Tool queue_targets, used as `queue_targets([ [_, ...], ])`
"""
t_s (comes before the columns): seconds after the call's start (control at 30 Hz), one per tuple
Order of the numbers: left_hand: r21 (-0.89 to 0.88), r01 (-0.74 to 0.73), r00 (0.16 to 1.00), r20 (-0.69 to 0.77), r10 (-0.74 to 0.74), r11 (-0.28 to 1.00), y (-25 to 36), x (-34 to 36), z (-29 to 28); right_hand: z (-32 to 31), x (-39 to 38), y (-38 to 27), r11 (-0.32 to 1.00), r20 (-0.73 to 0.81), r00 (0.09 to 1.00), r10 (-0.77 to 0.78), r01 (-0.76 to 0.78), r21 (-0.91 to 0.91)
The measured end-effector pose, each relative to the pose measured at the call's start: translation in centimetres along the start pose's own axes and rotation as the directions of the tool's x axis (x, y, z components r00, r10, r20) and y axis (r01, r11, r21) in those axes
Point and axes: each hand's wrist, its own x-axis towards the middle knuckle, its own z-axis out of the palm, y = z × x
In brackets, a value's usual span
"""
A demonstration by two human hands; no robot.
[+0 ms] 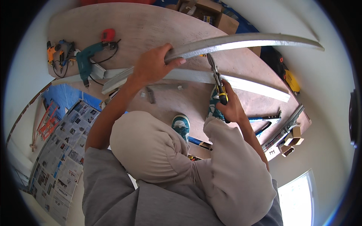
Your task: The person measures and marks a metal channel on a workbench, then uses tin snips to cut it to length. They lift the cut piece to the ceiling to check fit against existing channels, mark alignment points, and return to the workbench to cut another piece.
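Observation:
My left hand is closed around a long silver metal channel, raised above the pinkish board where I sit. My right hand grips a pair of snips with yellow-and-black handles, their jaws just below the raised channel. Beneath both lies another long metal channel, with a short dark metal piece nearby. My two teal-and-white shoes rest on the board.
A teal drill and orange-black tools lie at left. Cardboard boxes and a yellow item sit beyond the edge. Blue-handled tools and metal strips lie right. Newspaper sheets cover a lower-left surface.

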Motion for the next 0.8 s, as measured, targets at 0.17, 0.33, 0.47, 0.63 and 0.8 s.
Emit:
queue_targets([
  [0.17,-0.001,0.061,0.997,0.056,-0.061,0.998,0.2,-1.4,-0.4,0.4,-0.4,-0.1,0.999,0.017,0.999,-0.032,0.033,-0.023],
  [0.33,-0.049,0.113,0.993,0.043,-0.111,0.992,-0.3,-2.6,-0.5,1.1,-0.9,-0.1,1.000,0.068,0.998,-0.009,0.008,0.007],
  [0.47,-0.104,0.172,0.982,0.096,-0.163,0.980,-0.5,-3.6,-0.7,1.4,-0.5,-0.9,0.997,0.034,0.998,-0.057,0.058,-0.044],
  [0.63,-0.111,0.180,0.983,0.048,-0.175,0.977,-0.7,-5.1,-0.8,1.6,0.3,-2.0,0.996,0.057,0.997,-0.049,0.053,-0.072],
  [0.8,-0.092,0.175,0.984,-0.004,-0.176,0.980,-1.5,-6.2,-0.2,2.0,0.6,-2.7,0.993,0.064,0.997,-0.052,0.058,-0.099],
])
